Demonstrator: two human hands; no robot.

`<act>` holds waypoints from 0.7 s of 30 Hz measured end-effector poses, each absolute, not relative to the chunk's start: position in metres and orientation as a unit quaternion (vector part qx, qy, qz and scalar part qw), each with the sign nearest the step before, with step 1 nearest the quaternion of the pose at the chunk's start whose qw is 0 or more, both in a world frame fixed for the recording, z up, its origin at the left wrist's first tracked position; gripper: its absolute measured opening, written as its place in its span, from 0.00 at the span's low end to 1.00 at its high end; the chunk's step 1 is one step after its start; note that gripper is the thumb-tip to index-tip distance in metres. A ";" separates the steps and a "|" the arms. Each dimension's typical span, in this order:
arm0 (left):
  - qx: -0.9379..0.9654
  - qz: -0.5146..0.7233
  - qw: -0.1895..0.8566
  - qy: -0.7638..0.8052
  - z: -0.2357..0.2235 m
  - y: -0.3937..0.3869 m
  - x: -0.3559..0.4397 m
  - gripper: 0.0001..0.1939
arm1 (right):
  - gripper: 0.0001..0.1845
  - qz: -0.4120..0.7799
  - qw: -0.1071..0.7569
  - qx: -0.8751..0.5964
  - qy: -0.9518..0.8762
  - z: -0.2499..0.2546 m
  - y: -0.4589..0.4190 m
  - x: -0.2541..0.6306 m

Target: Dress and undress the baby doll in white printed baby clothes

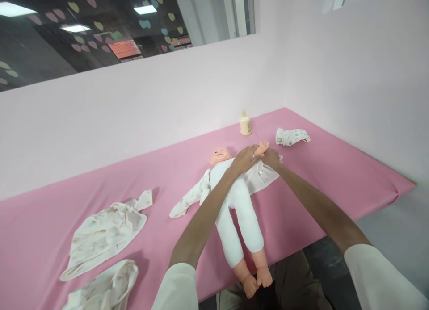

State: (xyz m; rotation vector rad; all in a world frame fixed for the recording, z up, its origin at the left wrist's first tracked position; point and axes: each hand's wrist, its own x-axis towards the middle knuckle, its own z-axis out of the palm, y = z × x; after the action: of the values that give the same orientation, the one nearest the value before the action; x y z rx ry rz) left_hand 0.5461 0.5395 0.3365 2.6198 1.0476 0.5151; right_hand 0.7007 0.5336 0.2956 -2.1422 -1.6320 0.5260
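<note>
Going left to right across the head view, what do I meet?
Farther rumpled white printed cloth garment, long white printed fabric sleeve, rounded pink doll head, cream pump bottle, small folded white printed cloth.

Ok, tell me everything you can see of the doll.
The doll lies face up on the pink surface, head towards the wall, feet past the near edge. Its torso and legs look like white cloth; its head, feet and bare hand look like smooth, pinkish plastic. A patterned sleeve stretches out on one side, with no hand showing. The person's left hand and right hand are at its other arm.
</note>
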 end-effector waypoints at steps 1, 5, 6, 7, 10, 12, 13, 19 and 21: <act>0.905 0.170 0.136 0.366 0.336 0.540 0.546 0.24 | 0.15 0.181 0.201 -0.771 -0.577 0.299 0.533 0.704; 0.910 0.092 0.121 0.385 0.331 0.539 0.544 0.24 | 0.13 0.166 0.223 -0.776 -0.566 0.315 0.528 0.721; 0.909 0.070 0.120 0.392 0.330 0.538 0.544 0.24 | 0.13 0.165 0.229 -0.775 -0.566 0.319 0.525 0.724; 0.908 0.050 0.120 0.399 0.329 0.538 0.545 0.23 | 0.12 0.163 0.233 -0.773 -0.567 0.322 0.523 0.726; 0.903 0.010 0.127 0.410 0.329 0.538 0.550 0.22 | 0.11 0.145 0.238 -0.768 -0.576 0.328 0.514 0.722; 0.900 -0.007 0.123 0.419 0.329 0.539 0.553 0.22 | 0.11 0.123 0.234 -0.765 -0.587 0.329 0.507 0.713; 0.900 -0.014 0.118 0.420 0.329 0.540 0.554 0.22 | 0.11 0.112 0.231 -0.762 -0.594 0.329 0.504 0.708; 0.926 0.008 0.082 0.369 0.321 0.542 0.559 0.20 | 0.14 0.082 0.192 -0.766 -0.609 0.332 0.498 0.695; 0.930 0.017 0.093 0.356 0.318 0.545 0.560 0.19 | 0.14 0.094 0.193 -0.770 -0.601 0.333 0.499 0.696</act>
State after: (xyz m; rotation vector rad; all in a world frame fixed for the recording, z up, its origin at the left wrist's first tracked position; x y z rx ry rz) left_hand 0.5599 0.5446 0.3184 2.7609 1.0556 0.0498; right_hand 0.6956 0.4990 0.3329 -2.1619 -1.6856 0.2650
